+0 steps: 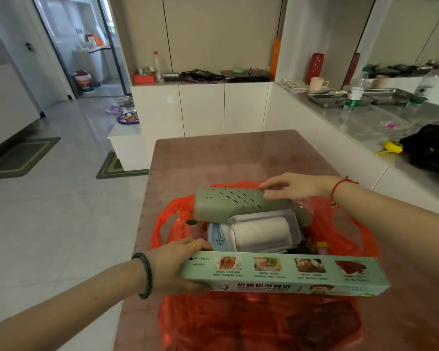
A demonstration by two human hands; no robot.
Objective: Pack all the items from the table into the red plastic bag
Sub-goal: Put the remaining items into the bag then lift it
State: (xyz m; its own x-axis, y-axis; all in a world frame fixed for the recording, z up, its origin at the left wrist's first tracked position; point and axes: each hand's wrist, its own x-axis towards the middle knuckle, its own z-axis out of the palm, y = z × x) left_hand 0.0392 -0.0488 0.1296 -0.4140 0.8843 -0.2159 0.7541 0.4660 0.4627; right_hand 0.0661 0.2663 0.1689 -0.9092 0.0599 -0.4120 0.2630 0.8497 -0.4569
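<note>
Above the red bag [167, 216], left fingers [188, 243] grip a mint box [284, 273], right fingers [274, 184] spread.

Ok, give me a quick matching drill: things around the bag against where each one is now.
Things: 1 long box; 2 slotted green holder; 3 white roll; 4 red bag.
Places: A inside a clear case; B touched by the right hand; C open on the table; D gripped by the left hand.
Pairs: 1-D; 2-B; 3-A; 4-C.
</note>
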